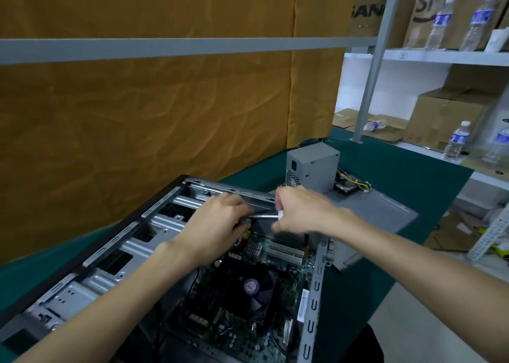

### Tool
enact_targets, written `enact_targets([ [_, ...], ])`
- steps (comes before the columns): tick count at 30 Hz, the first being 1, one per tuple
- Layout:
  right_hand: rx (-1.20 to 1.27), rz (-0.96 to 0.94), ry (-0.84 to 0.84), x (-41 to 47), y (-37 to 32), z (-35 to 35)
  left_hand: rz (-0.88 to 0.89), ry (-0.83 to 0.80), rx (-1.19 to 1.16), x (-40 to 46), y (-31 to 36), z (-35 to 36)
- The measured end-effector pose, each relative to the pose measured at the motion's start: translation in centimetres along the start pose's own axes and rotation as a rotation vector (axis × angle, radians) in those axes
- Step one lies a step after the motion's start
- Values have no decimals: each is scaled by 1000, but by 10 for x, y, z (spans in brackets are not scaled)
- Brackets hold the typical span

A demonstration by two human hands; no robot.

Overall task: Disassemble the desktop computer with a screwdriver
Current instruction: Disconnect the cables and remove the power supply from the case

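Orange cloth (143, 109) backs the view from 9 to 12 o'clock. Green table cover (399, 186) carries the open computer case (91, 255) at 7 o'clock. Left hand (217, 222) — fingers curled at the screwdriver (265, 216) tip, grip unclear. Right hand (300, 211) clamps its handle. Power supply (314, 167) at 1 o'clock — shelves (446, 56) with bottles and boxes at 3.

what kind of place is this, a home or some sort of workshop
Probably a storeroom or workshop bench, not a home: white metal shelving stacked with brown cardboard boxes and clear water bottles, and an open grey desktop computer case lying on a green cloth-covered table.
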State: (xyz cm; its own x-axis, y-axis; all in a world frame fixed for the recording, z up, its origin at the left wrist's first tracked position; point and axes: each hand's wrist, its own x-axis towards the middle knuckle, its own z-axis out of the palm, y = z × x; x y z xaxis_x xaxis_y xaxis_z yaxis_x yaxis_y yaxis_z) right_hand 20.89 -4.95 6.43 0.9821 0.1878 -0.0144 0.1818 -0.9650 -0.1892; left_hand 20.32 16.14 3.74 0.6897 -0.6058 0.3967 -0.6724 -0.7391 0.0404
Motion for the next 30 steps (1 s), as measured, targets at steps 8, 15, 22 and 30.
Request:
enact_targets([
  [8,656,-119,-375,1,20,-40,-80,-238,-160,5,4,18],
  [15,960,-205,99,20,19,-19,-273,-345,-310,20,11,28],
  [22,704,-438,277,29,1,25,-329,-473,-259,15,3,38],
  [30,694,-493,265,37,-3,40,-428,-420,-255,4,-3,51],
])
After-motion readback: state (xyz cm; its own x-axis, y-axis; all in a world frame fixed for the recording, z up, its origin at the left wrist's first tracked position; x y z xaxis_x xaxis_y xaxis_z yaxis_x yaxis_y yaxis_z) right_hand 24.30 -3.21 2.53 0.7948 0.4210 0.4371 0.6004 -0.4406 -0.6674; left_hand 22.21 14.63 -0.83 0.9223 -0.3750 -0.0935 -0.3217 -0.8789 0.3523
